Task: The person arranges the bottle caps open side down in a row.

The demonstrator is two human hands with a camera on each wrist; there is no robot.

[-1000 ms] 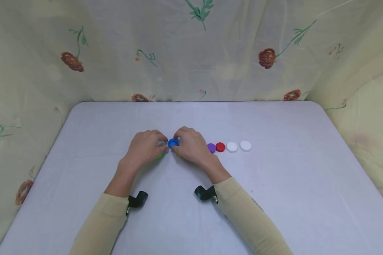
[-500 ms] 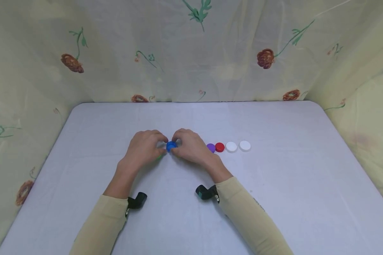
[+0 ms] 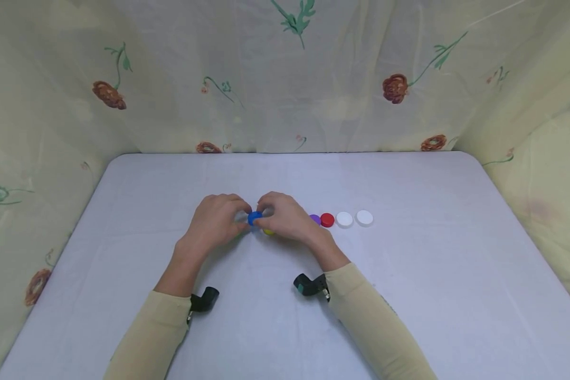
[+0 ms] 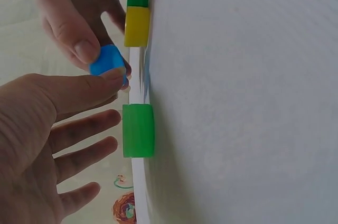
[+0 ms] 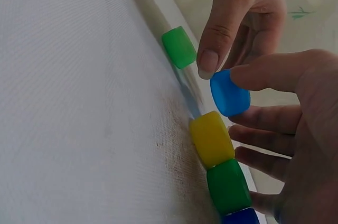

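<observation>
A light blue bottle cap (image 3: 254, 218) is held just above the table between both hands. In the right wrist view, my right hand (image 3: 285, 219) pinches the blue cap between thumb and forefinger, the other fingers spread beneath. From the other side, the thumb of my left hand (image 3: 216, 219) meets its edge, with the forefinger mostly hidden behind. Below the left hand a light green cap (image 4: 138, 130) stands on the table. A yellow cap (image 5: 212, 139) sits under the right hand, beside a dark green cap (image 5: 228, 187) and a partly visible dark blue cap (image 5: 241, 217).
Rightward, the row continues with a purple cap (image 3: 315, 218), a red cap (image 3: 327, 220) and two white caps (image 3: 344, 220). They lie on a table (image 3: 285, 327) covered in white cloth. A flowered curtain (image 3: 285, 79) hangs behind and at the sides.
The blue cap has turned between the fingers; its hollow inside faced the head camera a second ago. It has shifted slightly left and nearer. The yellow cap now shows below the right hand.
</observation>
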